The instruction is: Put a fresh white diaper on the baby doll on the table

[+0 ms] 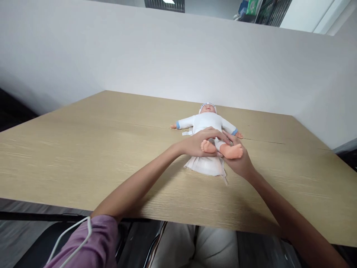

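A baby doll (208,120) in a white top with blue cuffs and a white cap lies on its back, arms spread and feet towards me. Beneath its legs a white diaper (205,166) is spread on the table, with a tab showing by the doll's waist. My left hand (193,144) curls around the doll's legs from the left, behind one bare foot (208,146). From the right, my right hand (243,165) wraps the other leg (231,151). The fingers of both hands meet around the legs, and some fingertips are hidden.
The wood-toned table (83,156) has a thin seam running across it. White panels (167,56) stand behind it and at the right. A white cable (89,227) hangs by my left sleeve, and my legs are under the front edge.
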A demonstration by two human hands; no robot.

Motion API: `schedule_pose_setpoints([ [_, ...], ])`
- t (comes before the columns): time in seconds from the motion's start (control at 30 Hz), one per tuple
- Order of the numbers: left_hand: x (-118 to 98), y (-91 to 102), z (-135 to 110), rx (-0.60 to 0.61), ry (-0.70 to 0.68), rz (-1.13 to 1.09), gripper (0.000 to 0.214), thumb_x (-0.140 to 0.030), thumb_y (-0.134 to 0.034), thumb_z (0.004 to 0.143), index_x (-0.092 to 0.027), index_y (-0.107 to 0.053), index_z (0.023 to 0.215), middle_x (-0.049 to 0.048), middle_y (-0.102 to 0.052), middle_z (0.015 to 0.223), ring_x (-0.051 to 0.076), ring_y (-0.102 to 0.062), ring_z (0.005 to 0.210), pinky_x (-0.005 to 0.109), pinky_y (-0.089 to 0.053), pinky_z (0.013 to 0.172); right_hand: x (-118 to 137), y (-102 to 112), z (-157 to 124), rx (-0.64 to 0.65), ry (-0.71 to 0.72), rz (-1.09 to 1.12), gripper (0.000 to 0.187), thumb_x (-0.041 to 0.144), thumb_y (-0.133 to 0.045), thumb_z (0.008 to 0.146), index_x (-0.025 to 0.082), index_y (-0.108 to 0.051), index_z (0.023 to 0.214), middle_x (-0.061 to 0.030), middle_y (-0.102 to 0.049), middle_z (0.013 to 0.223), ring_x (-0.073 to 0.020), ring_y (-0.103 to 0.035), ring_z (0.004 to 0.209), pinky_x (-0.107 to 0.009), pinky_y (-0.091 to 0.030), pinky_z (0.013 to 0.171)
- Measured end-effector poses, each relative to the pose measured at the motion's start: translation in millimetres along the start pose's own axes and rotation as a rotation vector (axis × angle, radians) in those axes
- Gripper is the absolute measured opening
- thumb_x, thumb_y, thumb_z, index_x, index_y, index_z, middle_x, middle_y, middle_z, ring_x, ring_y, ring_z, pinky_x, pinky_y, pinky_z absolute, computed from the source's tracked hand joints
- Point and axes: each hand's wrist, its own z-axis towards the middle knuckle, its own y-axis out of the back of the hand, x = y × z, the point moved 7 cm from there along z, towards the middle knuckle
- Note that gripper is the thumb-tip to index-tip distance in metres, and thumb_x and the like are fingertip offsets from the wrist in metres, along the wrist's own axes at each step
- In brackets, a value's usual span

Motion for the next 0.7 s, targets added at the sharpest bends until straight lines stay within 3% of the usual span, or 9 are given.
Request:
schedule_pose_setpoints([
  [0.13,8,6.1,-33,0.053,-0.001,-0.009,0.065,-0.040,-0.085,0.085,-0.023,-0.063,0.144,0.0160,-0.066,0.148,0.036,-0.063,0.137,0.050,-0.051,0.115,-4,5,-9,0.090,0.089,-0.046,0.060,0.029,-0.064,0.095,0.028,-0.059,0.155,-0.0098,-0.068,0.147,-0.0334,-0.063,0.138,-0.049,-0.050,0.121],
  [0.3,33,8.2,-81,0.145,0.034,0.131,0.043,-0.036,-0.079,0.091,-0.022,-0.070,0.131,0.0162,-0.071,0.139,0.036,-0.064,0.136,0.056,-0.049,0.118,-18,-4,-39,0.278,0.390,-0.218,0.054,0.022,-0.045,0.097,0.029,-0.066,0.146,-0.0091,-0.065,0.151,-0.0300,-0.058,0.146,-0.051,-0.051,0.117],
  [0.43,46,1.0,-105,0.148,0.012,0.140,0.054,-0.037,-0.080,0.090,-0.022,-0.065,0.139,0.0177,-0.067,0.147,0.039,-0.054,0.148,0.061,-0.043,0.124,-26,-11,-49,0.329,0.404,-0.312,0.055,0.016,-0.046,0.096,0.030,-0.066,0.146,-0.0094,-0.063,0.155,-0.0296,-0.056,0.149,-0.050,-0.052,0.116],
  [0.7,55,-3.4,-123,0.219,0.021,0.239,0.063,-0.035,-0.077,0.094,-0.023,-0.057,0.152,0.0172,-0.057,0.162,0.038,-0.041,0.160,0.061,-0.039,0.129,-13,-11,-47,0.355,0.451,-0.369,0.052,0.007,-0.045,0.099,0.028,-0.065,0.143,-0.0087,-0.064,0.156,-0.0259,-0.055,0.150,-0.047,-0.053,0.116],
])
